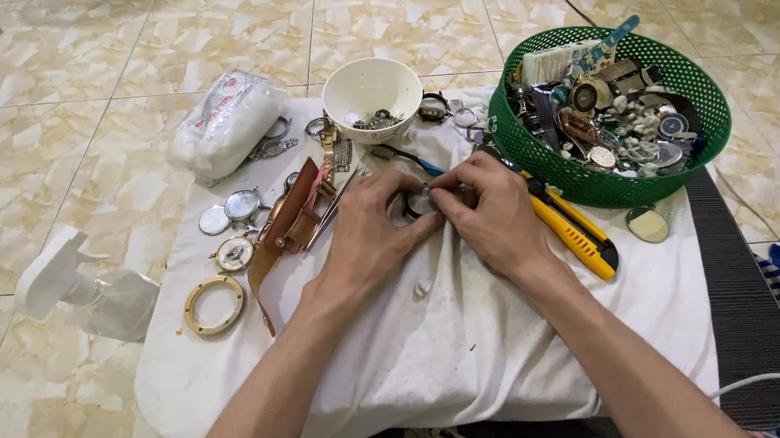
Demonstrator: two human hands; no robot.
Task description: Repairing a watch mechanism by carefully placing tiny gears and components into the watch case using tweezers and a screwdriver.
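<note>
My left hand (368, 234) and my right hand (491, 215) meet over the middle of a white cloth (470, 349), both pinching a small round dark watch case (420, 202) between their fingertips. Most of the case is hidden by my fingers. Just left of my left hand lie brown leather straps (289, 223) and tweezers (331, 212). A yellow utility knife (579, 233) lies on the cloth right beside my right hand.
A green mesh basket (605, 188) full of watch parts sits at the right, a white bowl (371, 94) with small metal bits behind my hands. Watch faces (243, 204), a gold ring (214, 305), a white bag (226, 123) and a white spray bottle (88, 292) lie left.
</note>
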